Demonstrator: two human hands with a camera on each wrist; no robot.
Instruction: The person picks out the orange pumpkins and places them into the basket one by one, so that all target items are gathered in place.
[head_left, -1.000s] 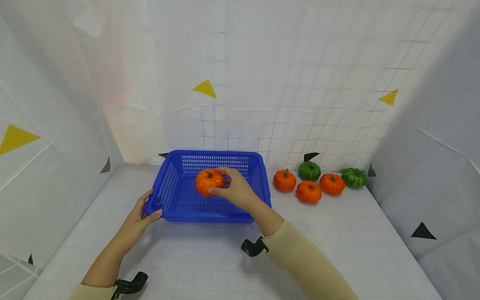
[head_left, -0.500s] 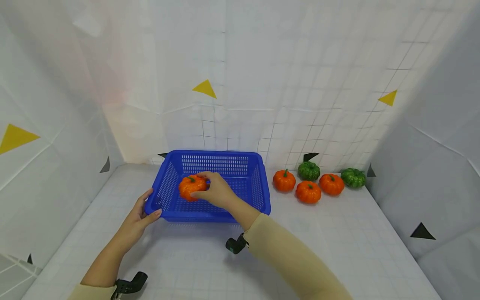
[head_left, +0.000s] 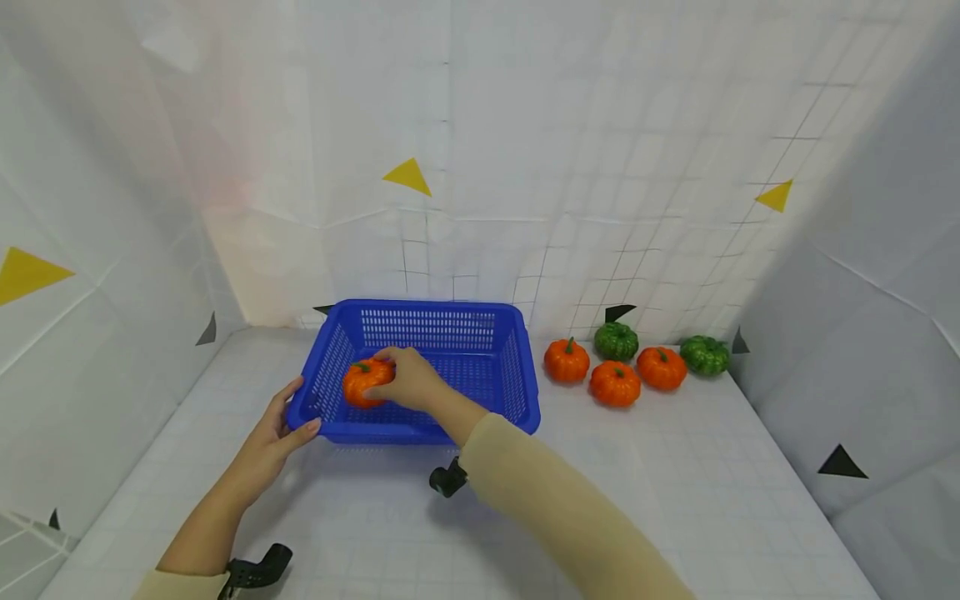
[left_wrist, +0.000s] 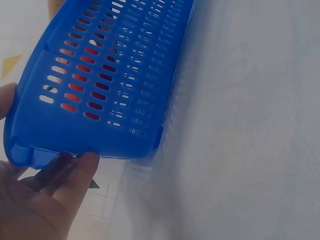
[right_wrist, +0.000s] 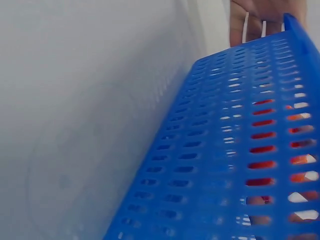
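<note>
Inside the blue basket point(head_left: 435, 434), near its left wall, the orange pumpkin point(head_left: 358, 385) is held by the right hand point(head_left: 408, 382). The fingers of this hand curl round the right side of the pumpkin, thumb toward the front and the others toward the back. This two-sided hold suits a round, ribbed body, which would likely roll under a one-sided push; it also leaves the upward-facing stem uncovered. Whether the underside bears on the basket floor cannot be told from these views. At the front left corner of the basket, the left hand point(head_left: 266, 442) grips the rim, its thumb at the front edge and its fingers along the left side. This grip probably serves as a brace, preventing the basket from sliding on the tabletop point(head_left: 360, 517) while the other hand works within the walls. To the right of the basket, three further orange pumpkins point(head_left: 615, 384) and two green pumpkins point(head_left: 617, 342) stand grouped, the leftmost just beside the basket; this position appears convenient for the right arm. Both wrist views show orange through the wall slots, with the pumpkin's outline mostly masked.
</note>
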